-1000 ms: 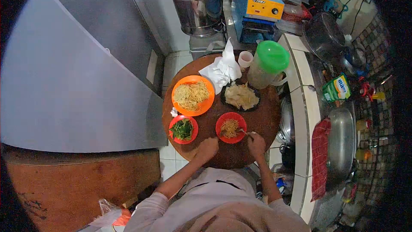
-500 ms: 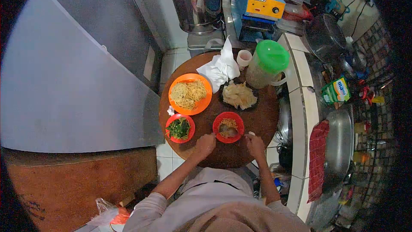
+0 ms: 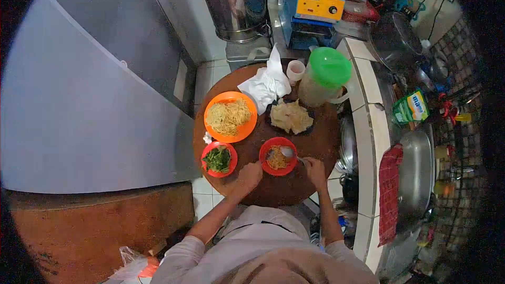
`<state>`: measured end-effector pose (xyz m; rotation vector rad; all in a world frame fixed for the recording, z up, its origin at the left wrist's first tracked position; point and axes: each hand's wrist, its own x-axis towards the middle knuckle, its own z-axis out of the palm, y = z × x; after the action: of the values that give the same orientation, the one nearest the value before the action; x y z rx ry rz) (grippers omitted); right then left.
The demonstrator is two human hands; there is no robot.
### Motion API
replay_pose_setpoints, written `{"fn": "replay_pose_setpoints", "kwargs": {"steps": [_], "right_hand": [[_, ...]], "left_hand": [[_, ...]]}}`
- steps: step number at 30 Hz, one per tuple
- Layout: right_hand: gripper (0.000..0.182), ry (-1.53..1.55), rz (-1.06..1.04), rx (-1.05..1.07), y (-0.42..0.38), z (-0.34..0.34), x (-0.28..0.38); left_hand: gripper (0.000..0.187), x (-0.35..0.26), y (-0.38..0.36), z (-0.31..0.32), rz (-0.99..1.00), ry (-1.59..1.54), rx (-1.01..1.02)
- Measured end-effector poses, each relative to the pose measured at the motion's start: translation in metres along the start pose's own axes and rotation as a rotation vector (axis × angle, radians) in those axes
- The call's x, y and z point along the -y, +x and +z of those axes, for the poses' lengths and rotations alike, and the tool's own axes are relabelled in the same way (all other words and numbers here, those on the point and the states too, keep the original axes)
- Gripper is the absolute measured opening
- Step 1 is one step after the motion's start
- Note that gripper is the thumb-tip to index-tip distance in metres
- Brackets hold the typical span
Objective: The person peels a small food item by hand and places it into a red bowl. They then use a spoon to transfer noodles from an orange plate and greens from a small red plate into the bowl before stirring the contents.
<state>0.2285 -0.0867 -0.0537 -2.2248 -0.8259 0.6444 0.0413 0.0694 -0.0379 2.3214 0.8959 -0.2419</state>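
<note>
The person sits or stands at six o'clock of a round brown table [image 3: 263, 193]. The red bowl [image 3: 278, 172] is near the middle, a bit toward five o'clock. It has yellow-brown noodles [image 3: 277, 163] inside.

The right hand [image 3: 315, 171] is just past the bowl, at about four o'clock of it. Its fingers pinch the handle of a shiny spoon [image 3: 286, 151]. The spoon reaches over the rim, and its round end is in the bowl, at the top of the noodles.

The left hand [image 3: 249, 175] is at the bowl's eight o'clock side. Its fingers are curled in, right by the rim. I can't tell if it is touching the rim or pinching something.

At eight o'clock on the table there is a small red dish [image 3: 234, 159] with chopped greens [image 3: 218, 159]. At ten o'clock is an orange plate [image 3: 230, 139] with pale noodles [image 3: 229, 117]. White paper [image 3: 265, 87] lies crumpled at twelve. At one o'clock stand a little cup [image 3: 295, 68] and a big jug with a green lid [image 3: 330, 67]. Flat, pale food [image 3: 291, 116] sits on a dark plate [image 3: 308, 127] toward two o'clock.
</note>
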Motion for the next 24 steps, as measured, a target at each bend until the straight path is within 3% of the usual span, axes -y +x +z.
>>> {"fn": "replay_pose_setpoints", "kwargs": {"steps": [2,4,8,11,13,17,19,20,22,24], "right_hand": [[0.026,0.155,-0.032,0.012,0.000,0.003,0.002],[0.025,-0.028,-0.070,0.004,-0.001,0.002,-0.002],[0.025,0.039,-0.027,-0.109,-0.006,0.001,-0.016],[0.024,-0.078,-0.118,-0.188,-0.009,-0.009,-0.002],[0.024,0.180,-0.078,-0.210,-0.010,-0.013,0.002],[0.023,0.319,-0.101,-0.188,-0.005,-0.004,-0.030],[0.024,0.907,0.365,0.082,-0.014,-0.018,-0.012],[0.024,0.909,0.361,0.083,-0.014,-0.014,-0.013],[0.028,1.195,0.294,0.104,-0.016,-0.007,-0.009],[0.029,1.172,0.281,0.140,-0.020,-0.007,0.006]], "left_hand": [[0.021,0.001,0.001,0.000,0.006,0.014,0.010],[0.021,0.003,0.003,0.000,0.009,0.022,0.015],[0.022,0.008,0.000,0.002,-0.026,0.030,0.052],[0.024,0.016,-0.002,0.006,0.024,-0.006,0.003],[0.025,0.019,-0.004,0.004,0.077,-0.028,-0.052],[0.022,0.022,-0.002,0.003,0.074,-0.175,-0.038],[0.021,0.029,0.001,0.010,0.023,-0.236,-0.038],[0.019,0.035,0.002,0.013,0.077,-0.324,-0.079],[0.018,0.038,0.000,0.014,0.134,-0.411,-0.120],[0.017,0.040,-0.002,0.012,0.148,-0.503,-0.177]]}}
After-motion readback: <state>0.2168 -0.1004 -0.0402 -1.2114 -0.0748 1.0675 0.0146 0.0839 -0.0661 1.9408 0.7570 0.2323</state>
